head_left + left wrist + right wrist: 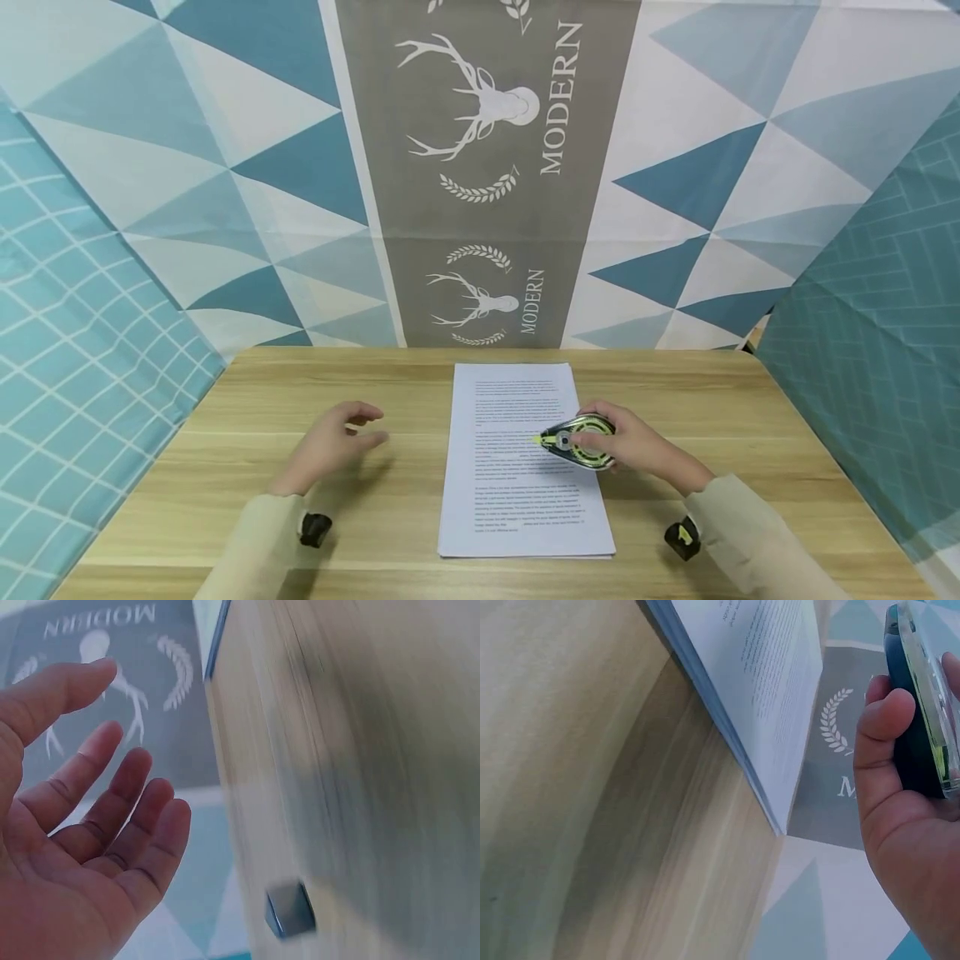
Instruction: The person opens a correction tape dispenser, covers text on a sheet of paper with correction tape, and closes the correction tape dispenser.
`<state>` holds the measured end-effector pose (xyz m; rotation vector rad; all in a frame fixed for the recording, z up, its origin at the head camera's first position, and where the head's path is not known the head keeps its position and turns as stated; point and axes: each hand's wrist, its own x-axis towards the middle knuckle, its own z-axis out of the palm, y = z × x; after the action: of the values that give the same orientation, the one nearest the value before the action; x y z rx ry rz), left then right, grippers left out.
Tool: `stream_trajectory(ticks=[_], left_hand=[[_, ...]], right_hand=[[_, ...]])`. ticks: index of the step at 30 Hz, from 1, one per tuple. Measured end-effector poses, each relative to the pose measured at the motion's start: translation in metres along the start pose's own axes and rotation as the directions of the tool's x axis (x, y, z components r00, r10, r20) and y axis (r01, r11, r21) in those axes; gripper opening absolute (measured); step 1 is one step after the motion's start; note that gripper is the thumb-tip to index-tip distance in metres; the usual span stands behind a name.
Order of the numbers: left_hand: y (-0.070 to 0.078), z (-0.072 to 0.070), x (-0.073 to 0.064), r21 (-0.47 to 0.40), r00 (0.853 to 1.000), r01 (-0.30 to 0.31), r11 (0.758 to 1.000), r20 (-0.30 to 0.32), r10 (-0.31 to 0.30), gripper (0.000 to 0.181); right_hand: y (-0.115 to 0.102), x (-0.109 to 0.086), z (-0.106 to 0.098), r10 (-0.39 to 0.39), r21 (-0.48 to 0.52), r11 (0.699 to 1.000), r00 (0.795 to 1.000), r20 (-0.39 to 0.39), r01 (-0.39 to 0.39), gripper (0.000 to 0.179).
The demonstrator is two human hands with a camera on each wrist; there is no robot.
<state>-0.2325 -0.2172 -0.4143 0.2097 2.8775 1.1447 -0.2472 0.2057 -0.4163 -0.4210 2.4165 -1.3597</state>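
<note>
— Where's room on the table?
— Mostly around the left hand, short of the paper stack; its long axis runs away from you, nearer the right hand.
— Hands?
— Left empty, fingers loosely bent; right grips the correction tape over the stack's right edge, tip leftward.

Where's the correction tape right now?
In the head view, the correction tape is in the right hand, over the right edge of the paper.
</note>
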Motion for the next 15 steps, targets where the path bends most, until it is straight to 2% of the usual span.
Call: stream_trajectory(ticks=[4,7,15], left_hand=[[-0.015,-0.012,-0.009,0.024,0.998,0.070,0.997,-0.010,-0.069,0.042],[-0.025,-0.018,-0.013,0.041,0.995,0.100,0.994,-0.023,-0.100,0.043],[-0.050,-0.030,-0.014,0.064,0.987,0.164,0.984,-0.013,-0.163,0.045]], right_hand=[[0.003,-0.003,-0.001,0.008,-0.001,1.000,1.000,-0.007,-0.008,0.043],[0.006,-0.006,-0.002,0.008,-0.001,1.000,1.000,-0.005,-0.008,0.045],[0.010,-0.012,-0.002,0.016,0.028,0.999,1.000,-0.007,-0.016,0.044]])
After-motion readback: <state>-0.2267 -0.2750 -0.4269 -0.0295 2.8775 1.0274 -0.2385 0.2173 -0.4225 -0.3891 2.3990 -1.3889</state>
